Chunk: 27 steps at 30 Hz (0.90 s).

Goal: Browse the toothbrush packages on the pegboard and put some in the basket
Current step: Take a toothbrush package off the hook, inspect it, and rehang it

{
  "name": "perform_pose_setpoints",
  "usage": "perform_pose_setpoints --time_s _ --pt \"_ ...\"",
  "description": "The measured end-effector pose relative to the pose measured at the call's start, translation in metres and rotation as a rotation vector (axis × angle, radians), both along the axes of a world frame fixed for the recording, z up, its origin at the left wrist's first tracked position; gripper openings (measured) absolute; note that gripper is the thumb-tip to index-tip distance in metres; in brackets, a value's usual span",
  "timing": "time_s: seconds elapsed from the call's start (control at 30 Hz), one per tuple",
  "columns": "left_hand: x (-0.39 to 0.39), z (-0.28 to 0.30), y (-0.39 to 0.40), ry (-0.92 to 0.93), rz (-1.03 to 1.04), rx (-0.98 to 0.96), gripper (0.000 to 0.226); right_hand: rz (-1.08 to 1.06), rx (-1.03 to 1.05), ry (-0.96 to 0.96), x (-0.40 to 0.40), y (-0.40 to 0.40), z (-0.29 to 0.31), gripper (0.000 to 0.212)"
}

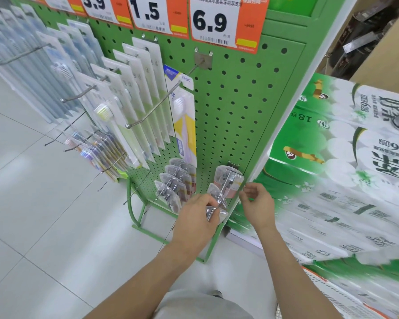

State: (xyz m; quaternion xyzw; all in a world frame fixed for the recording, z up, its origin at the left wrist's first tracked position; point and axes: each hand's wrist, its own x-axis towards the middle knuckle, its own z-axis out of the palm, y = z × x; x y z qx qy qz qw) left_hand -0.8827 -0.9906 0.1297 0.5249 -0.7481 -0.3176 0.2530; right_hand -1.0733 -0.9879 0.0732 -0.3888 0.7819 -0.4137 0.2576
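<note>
A green pegboard (230, 116) carries toothbrush packages on metal hooks. Long white packages (134, 93) hang at upper left, a yellow-and-white one (184, 125) beside them. Low down, small clear blister packs hang on two hooks: one row (175, 183) to the left, another (228, 180) near the board's right edge. My left hand (198, 217) grips the front clear pack (217, 210) of the right row. My right hand (258, 201) hovers by the board's right edge, fingers loosely curled, thumb and fingertips close together; nothing visible in it. No basket is in view.
Price cards (219, 21) reading 6.9 and 1.5 top the board. Stacked green-and-white tissue packs (346, 171) crowd the right side. An empty long hook (164, 100) juts out mid-board. White tiled floor (44, 215) spreads left. The rack's green foot (138, 217) stands on the floor.
</note>
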Motion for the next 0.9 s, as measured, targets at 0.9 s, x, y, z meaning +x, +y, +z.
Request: perform_pose_setpoints --time_s 0.9 --pt "-0.007 -0.001 -0.01 -0.001 -0.023 0.043 0.016 0.182 -0.119 0.369 0.012 -0.015 0.015 0.01"
